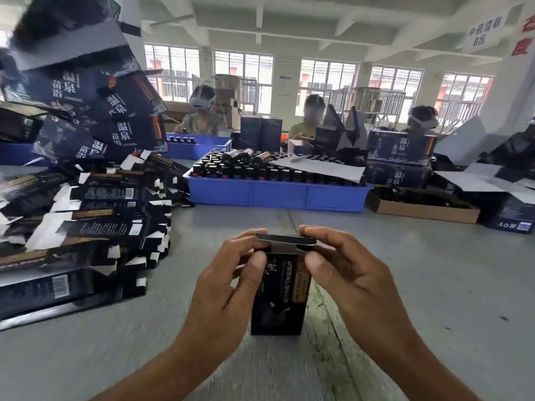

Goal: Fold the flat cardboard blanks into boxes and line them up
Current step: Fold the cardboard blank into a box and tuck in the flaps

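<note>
On grey table [434, 285], upright box [276, 299], top flap pinched between both hands' fingers [257, 267]

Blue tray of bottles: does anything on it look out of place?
Yes. A few bottles lie on their sides on top of the upright ones in the blue tray, and a loose grey cardboard sheet rests across its right part, covering some caps.

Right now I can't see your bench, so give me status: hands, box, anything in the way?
Left hand and right hand both pinching top flap. Tall black printed cardboard box upright on grey table. Nothing blocking; flat black blanks stacked left.
</note>
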`<state>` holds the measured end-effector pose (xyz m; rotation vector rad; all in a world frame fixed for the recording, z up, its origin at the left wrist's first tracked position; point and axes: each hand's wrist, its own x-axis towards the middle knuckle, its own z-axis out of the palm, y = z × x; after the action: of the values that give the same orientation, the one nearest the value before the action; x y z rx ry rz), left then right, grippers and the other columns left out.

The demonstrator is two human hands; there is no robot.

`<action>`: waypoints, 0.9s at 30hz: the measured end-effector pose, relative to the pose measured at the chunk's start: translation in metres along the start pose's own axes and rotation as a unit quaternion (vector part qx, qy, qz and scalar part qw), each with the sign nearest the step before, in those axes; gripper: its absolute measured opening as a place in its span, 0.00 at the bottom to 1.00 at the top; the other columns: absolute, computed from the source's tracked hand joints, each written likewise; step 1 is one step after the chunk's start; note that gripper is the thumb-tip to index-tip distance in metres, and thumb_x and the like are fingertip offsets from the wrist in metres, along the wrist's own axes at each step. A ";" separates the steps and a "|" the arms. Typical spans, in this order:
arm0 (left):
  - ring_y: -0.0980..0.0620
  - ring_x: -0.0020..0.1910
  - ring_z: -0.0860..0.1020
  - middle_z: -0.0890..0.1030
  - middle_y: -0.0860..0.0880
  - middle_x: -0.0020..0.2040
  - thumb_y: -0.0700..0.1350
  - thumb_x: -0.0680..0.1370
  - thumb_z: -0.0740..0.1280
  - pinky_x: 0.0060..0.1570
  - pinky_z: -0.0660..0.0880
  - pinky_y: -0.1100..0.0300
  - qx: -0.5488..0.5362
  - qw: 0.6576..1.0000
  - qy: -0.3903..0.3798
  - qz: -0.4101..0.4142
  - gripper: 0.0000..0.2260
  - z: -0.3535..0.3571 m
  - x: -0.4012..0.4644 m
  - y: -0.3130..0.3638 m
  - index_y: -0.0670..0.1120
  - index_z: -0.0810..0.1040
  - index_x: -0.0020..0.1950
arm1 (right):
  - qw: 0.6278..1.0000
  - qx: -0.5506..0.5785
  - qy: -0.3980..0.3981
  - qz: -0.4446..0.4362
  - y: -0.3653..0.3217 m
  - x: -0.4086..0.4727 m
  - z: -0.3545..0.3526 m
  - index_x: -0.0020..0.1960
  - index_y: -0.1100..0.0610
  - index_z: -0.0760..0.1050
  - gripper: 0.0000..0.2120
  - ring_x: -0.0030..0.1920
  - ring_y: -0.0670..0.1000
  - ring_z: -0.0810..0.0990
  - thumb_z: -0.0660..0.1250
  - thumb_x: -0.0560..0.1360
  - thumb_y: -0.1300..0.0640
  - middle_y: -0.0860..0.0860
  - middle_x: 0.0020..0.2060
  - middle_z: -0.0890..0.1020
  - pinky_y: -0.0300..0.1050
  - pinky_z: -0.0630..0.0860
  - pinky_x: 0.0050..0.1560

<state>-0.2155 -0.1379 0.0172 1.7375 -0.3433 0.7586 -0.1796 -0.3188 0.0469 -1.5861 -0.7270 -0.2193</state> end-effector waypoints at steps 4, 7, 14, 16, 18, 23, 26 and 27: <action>0.52 0.63 0.79 0.82 0.54 0.61 0.51 0.83 0.59 0.56 0.75 0.68 -0.013 1.000 -0.007 -0.012 0.13 -0.001 0.000 0.004 0.58 0.77 0.66 | 0.999 -0.007 0.045 -0.006 -0.004 0.000 0.002 0.55 0.43 0.82 0.12 0.57 0.40 0.82 0.67 0.73 0.45 0.37 0.54 0.84 0.33 0.78 0.55; 0.56 0.61 0.80 0.83 0.57 0.59 0.52 0.83 0.60 0.53 0.75 0.71 -0.033 0.999 0.007 -0.015 0.15 0.001 -0.002 0.006 0.53 0.78 0.67 | 0.998 -0.007 0.065 -0.002 -0.001 0.000 0.003 0.54 0.44 0.82 0.09 0.55 0.40 0.83 0.69 0.74 0.50 0.37 0.52 0.85 0.36 0.79 0.55; 0.53 0.58 0.83 0.84 0.54 0.59 0.58 0.79 0.65 0.48 0.79 0.67 -0.083 0.995 0.042 -0.026 0.09 0.001 0.000 0.009 0.58 0.77 0.57 | 0.997 0.000 0.078 -0.001 -0.001 -0.001 0.003 0.52 0.43 0.84 0.11 0.56 0.43 0.84 0.69 0.71 0.46 0.39 0.53 0.85 0.45 0.83 0.55; 0.52 0.57 0.83 0.84 0.53 0.58 0.57 0.79 0.66 0.47 0.80 0.66 -0.097 0.994 0.040 -0.028 0.09 -0.001 0.001 0.009 0.62 0.74 0.59 | 0.997 -0.001 0.076 -0.005 -0.001 -0.001 0.003 0.52 0.43 0.84 0.11 0.56 0.42 0.84 0.69 0.71 0.47 0.38 0.53 0.85 0.42 0.82 0.56; 0.55 0.58 0.82 0.83 0.56 0.59 0.55 0.80 0.66 0.49 0.79 0.68 -0.083 0.996 0.035 -0.024 0.13 -0.003 0.001 0.009 0.67 0.73 0.64 | 0.997 -0.001 0.073 -0.012 0.000 -0.002 0.004 0.52 0.42 0.84 0.11 0.56 0.41 0.83 0.68 0.71 0.48 0.38 0.54 0.85 0.38 0.79 0.58; 0.58 0.54 0.81 0.82 0.59 0.53 0.50 0.82 0.62 0.47 0.76 0.72 -0.015 1.000 0.014 0.008 0.14 -0.004 0.001 0.009 0.63 0.79 0.64 | 0.997 -0.032 0.063 -0.026 0.002 -0.002 0.006 0.53 0.42 0.83 0.11 0.60 0.41 0.81 0.66 0.73 0.46 0.37 0.57 0.83 0.44 0.80 0.57; 0.56 0.58 0.80 0.82 0.57 0.56 0.47 0.82 0.63 0.49 0.76 0.72 0.035 0.998 0.019 0.041 0.12 -0.007 0.003 0.007 0.55 0.81 0.62 | 0.995 -0.059 0.062 -0.044 0.006 -0.003 0.005 0.54 0.46 0.84 0.11 0.61 0.42 0.80 0.66 0.75 0.47 0.38 0.58 0.83 0.45 0.79 0.57; 0.56 0.59 0.80 0.82 0.56 0.57 0.46 0.82 0.63 0.49 0.76 0.71 0.049 0.997 0.019 0.052 0.12 -0.008 0.003 0.005 0.54 0.81 0.62 | 0.994 -0.070 0.061 -0.050 0.008 -0.002 0.004 0.54 0.47 0.83 0.10 0.61 0.42 0.80 0.67 0.76 0.48 0.38 0.59 0.83 0.44 0.80 0.57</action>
<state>-0.2186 -0.1319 0.0246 1.8056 -0.3780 0.8969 -0.1777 -0.3152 0.0382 -1.6540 -0.7095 -0.4447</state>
